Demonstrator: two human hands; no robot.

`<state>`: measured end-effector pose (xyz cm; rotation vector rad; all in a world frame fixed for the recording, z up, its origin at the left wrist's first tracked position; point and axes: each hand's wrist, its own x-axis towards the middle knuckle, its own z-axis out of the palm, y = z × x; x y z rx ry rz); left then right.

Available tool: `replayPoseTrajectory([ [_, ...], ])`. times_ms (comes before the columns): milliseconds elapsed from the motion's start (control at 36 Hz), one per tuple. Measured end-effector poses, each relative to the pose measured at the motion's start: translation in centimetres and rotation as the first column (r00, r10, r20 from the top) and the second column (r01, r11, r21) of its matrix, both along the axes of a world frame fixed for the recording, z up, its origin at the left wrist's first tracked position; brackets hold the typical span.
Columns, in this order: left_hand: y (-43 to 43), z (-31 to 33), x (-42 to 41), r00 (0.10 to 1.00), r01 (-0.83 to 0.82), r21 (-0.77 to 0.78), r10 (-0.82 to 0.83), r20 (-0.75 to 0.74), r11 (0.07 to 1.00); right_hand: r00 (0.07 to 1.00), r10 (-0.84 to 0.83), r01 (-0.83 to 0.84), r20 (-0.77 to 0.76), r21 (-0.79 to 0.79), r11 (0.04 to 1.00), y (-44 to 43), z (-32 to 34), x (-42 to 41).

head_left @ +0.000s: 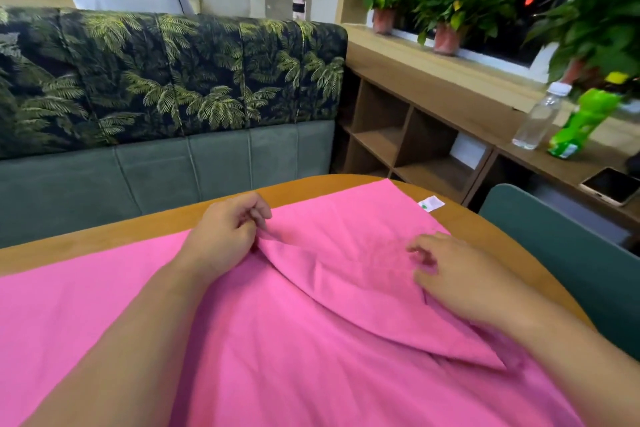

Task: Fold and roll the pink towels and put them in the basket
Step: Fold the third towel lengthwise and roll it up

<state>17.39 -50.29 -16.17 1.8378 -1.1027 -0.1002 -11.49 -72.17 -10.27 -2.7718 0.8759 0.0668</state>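
Pink towel is lying spread over the wooden counter. Left hand is pinching a raised fold at the towel's middle, fingers clamped on cloth; right hand is resting on the towel's right side, fingers loosely apart.

My left hand reaches out to the far middle, forearm bare and running up from the near left. Its fingers are curled in, thumb and fingertips pinched together on a fold of the pink towel. My right hand lies further right and a little nearer, palm down, forearm coming in from the near right corner. Its fingers are loosely bent and slightly spread, resting on the cloth, gripping nothing that I can see.
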Motion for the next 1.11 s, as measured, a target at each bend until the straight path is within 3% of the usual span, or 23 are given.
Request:
replayPoseTrajectory([
  [56,0.2,-0.3,0.6,0.999,-0.038,0.028,0.038,0.011,0.999,0.993,-0.088,0.091,-0.077,0.033,0.995,-0.4,-0.2,0.2],
  [167,0.2,-0.9,1.5,0.996,-0.090,0.058,0.091,-0.005,0.994,0.984,-0.167,0.174,-0.061,0.141,0.975,-0.6,-1.1,0.3],
  [389,0.0,-1.6,2.1,0.993,-0.101,0.068,0.105,-0.056,0.993,0.986,-0.154,0.136,0.068,0.215,0.967,-2.9,-0.7,2.4],
  [500,-0.1,-1.9,2.3,0.989,-0.135,0.078,0.139,-0.052,0.988,0.945,-0.201,0.181,0.257,0.098,0.979,-6.6,0.7,6.3],
  [611,-0.1,-1.5,1.8,0.985,-0.175,0.121,0.174,0.014,0.977,0.926,-0.197,0.202,0.323,0.017,0.979,-9.6,0.3,10.2],
  [861,-0.6,-2.5,2.0,0.957,-0.239,0.071,0.222,0.184,0.969,0.927,-0.182,0.214,0.329,-0.063,0.975,-12.2,-3.9,13.0],
  [1000,-0.7,-2.8,2.1,0.947,-0.260,0.090,0.236,0.217,0.961,0.943,-0.115,0.200,0.312,-0.253,0.947,-12.7,-3.7,14.3],
  [1111,-0.9,-2.7,2.0,0.944,-0.270,0.101,0.243,0.223,0.957,0.959,-0.085,0.168,0.271,-0.299,0.939,-13.7,-4.0,15.6],
])
